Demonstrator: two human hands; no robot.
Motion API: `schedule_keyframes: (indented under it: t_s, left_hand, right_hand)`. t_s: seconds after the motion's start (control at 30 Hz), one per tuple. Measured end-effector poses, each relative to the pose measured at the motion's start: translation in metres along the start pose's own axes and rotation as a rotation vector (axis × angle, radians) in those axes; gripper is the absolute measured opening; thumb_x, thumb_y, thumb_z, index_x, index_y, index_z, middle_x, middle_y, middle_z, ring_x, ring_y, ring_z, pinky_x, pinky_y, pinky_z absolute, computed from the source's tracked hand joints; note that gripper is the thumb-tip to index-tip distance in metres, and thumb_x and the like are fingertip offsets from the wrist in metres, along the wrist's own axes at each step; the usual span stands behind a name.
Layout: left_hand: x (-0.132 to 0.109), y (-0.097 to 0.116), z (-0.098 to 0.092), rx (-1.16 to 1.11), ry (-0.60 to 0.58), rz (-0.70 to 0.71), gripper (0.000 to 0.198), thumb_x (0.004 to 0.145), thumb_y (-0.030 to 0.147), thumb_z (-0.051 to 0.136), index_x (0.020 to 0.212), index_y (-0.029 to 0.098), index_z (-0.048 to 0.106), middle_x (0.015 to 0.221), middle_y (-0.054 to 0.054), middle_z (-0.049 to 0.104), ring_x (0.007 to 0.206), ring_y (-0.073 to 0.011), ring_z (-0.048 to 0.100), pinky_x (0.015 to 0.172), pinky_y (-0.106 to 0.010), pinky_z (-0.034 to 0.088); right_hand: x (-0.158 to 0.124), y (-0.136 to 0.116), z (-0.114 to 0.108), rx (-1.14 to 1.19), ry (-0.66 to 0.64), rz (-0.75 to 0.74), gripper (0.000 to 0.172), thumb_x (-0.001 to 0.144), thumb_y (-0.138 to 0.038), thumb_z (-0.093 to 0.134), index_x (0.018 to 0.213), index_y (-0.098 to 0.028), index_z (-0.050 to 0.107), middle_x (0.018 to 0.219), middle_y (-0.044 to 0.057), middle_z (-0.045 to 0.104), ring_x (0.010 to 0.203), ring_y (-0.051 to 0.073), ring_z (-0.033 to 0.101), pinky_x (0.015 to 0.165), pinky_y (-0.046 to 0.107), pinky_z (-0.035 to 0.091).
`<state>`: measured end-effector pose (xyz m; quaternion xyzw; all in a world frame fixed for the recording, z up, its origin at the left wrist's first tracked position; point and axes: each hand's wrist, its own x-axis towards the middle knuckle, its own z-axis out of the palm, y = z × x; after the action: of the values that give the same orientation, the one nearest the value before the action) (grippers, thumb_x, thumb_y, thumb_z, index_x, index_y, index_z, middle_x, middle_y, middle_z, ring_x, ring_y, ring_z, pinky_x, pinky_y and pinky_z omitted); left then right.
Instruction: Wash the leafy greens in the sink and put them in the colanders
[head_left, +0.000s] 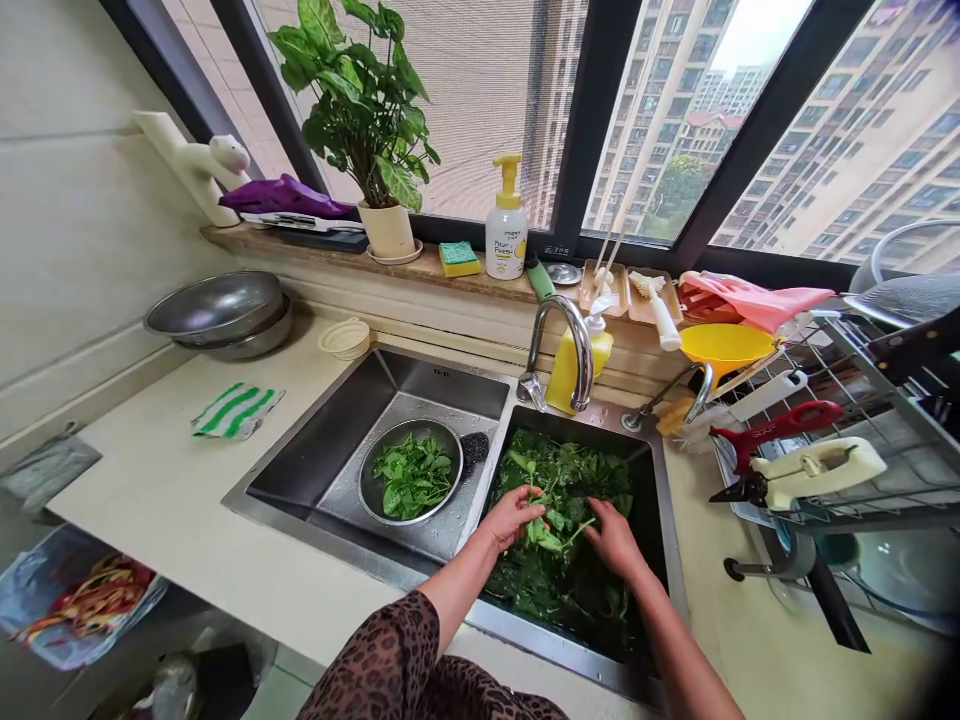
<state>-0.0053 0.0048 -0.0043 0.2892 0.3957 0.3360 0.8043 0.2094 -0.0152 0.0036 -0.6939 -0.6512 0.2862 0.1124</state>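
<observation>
Head view: left hand (511, 518), right hand (615, 540) among leafy greens (559, 480), right basin (570, 420).

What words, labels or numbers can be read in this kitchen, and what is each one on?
"Fruit & Fresh" on the white pump bottle; a smaller word above it is too blurred to read.
Small marks on the steel sink and the window frame are too small to read.

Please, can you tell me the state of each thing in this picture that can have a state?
left hand: holding wet green leaves
right hand: touching the leaves, in the right basin
right sink basin: full of leaves
metal bowl: holding leaves, in the left basin
faucet: no running water visible
pump bottle: upright, on the window ledge
</observation>
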Motion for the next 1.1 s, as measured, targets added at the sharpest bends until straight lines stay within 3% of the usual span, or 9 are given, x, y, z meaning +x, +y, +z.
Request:
schedule_keyframes:
  t_s: [0.17, 0.27, 0.4, 0.53, 0.67, 0.73, 0.87, 1.0, 1.1]
  left_hand:
    - [-0.006, 0.002, 0.006, -0.074, -0.122, -0.085, 0.048, 0.060, 0.047, 0.071, 0.094, 0.016, 0.056, 0.087, -0.005, 0.062, 0.063, -0.0152, 0.062, 0.064, -0.034, 0.050]
    - [-0.005, -0.001, 0.005, -0.067, -0.112, -0.049, 0.049, 0.061, 0.049, 0.070, 0.094, 0.015, 0.057, 0.089, -0.005, 0.061, 0.062, -0.0149, 0.062, 0.065, -0.034, 0.051]
    - [0.000, -0.005, 0.001, 0.038, -0.109, -0.044, 0.051, 0.060, 0.050, 0.070, 0.097, 0.016, 0.058, 0.089, -0.004, 0.060, 0.062, -0.0160, 0.062, 0.060, -0.031, 0.049]
    - [0.003, -0.004, -0.001, 0.317, -0.051, 0.076, 0.045, 0.062, 0.045, 0.069, 0.094, 0.014, 0.063, 0.087, -0.005, 0.064, 0.070, -0.0155, 0.060, 0.068, -0.029, 0.047]
    - [0.002, 0.001, 0.005, 0.711, 0.040, 0.264, 0.029, 0.074, 0.038, 0.057, 0.085, 0.013, 0.068, 0.083, -0.005, 0.068, 0.083, -0.0184, 0.058, 0.079, -0.028, 0.042]
    - [-0.001, 0.003, 0.009, 0.894, 0.047, 0.283, 0.027, 0.076, 0.034, 0.054, 0.078, 0.013, 0.070, 0.076, -0.003, 0.068, 0.078, -0.0183, 0.059, 0.076, -0.027, 0.042]
    - [-0.007, 0.003, 0.014, 1.065, 0.067, 0.305, 0.021, 0.073, 0.028, 0.057, 0.073, 0.014, 0.071, 0.070, -0.003, 0.069, 0.068, -0.0168, 0.059, 0.074, -0.027, 0.042]
    - [-0.008, 0.003, 0.012, 0.941, 0.088, 0.363, 0.034, 0.064, 0.030, 0.067, 0.096, 0.018, 0.068, 0.096, -0.004, 0.069, 0.087, -0.0195, 0.061, 0.083, -0.028, 0.041]
    - [-0.007, 0.003, 0.011, 0.930, 0.078, 0.387, 0.035, 0.063, 0.027, 0.069, 0.096, 0.019, 0.068, 0.097, -0.004, 0.068, 0.089, -0.0192, 0.059, 0.084, -0.028, 0.041]
  right_hand:
    - [-0.003, -0.021, -0.002, 0.483, 0.035, -0.024, 0.026, 0.075, -0.034, 0.046, 0.090, -0.019, 0.062, 0.079, 0.005, 0.064, 0.074, 0.022, 0.060, 0.066, 0.034, 0.048]
    - [-0.006, -0.030, 0.004, 0.700, -0.017, 0.056, 0.032, 0.074, -0.038, 0.048, 0.098, -0.020, 0.058, 0.079, 0.003, 0.064, 0.066, 0.019, 0.061, 0.056, 0.031, 0.048]
    - [-0.007, -0.035, 0.006, 0.678, 0.060, 0.109, 0.044, 0.074, -0.044, 0.050, 0.110, -0.020, 0.053, 0.085, 0.004, 0.062, 0.062, 0.017, 0.059, 0.054, 0.030, 0.047]
    - [-0.009, -0.043, -0.003, 0.522, 0.162, -0.028, 0.034, 0.075, -0.043, 0.051, 0.096, -0.018, 0.061, 0.081, 0.006, 0.064, 0.066, 0.018, 0.056, 0.062, 0.031, 0.045]
    - [-0.014, -0.059, -0.006, 0.491, 0.123, -0.177, 0.032, 0.072, -0.043, 0.057, 0.093, -0.019, 0.062, 0.082, 0.006, 0.064, 0.062, 0.017, 0.052, 0.058, 0.029, 0.044]
    - [-0.014, -0.065, -0.002, 0.468, 0.092, -0.217, 0.033, 0.070, -0.042, 0.059, 0.095, -0.020, 0.061, 0.083, 0.006, 0.063, 0.060, 0.016, 0.051, 0.057, 0.029, 0.043]
    - [-0.011, -0.066, 0.009, 0.420, 0.084, -0.217, 0.019, 0.073, -0.037, 0.055, 0.074, -0.019, 0.061, 0.069, 0.003, 0.057, 0.062, 0.016, 0.049, 0.058, 0.028, 0.039]
    - [-0.008, -0.055, 0.011, 0.713, 0.023, -0.062, 0.023, 0.073, -0.041, 0.054, 0.071, -0.018, 0.056, 0.055, -0.003, 0.046, 0.052, 0.012, 0.040, 0.050, 0.024, 0.032]
    - [-0.009, -0.049, 0.007, 0.978, -0.078, 0.041, 0.029, 0.072, -0.045, 0.056, 0.083, -0.018, 0.056, 0.057, -0.005, 0.045, 0.050, 0.009, 0.039, 0.048, 0.022, 0.031]
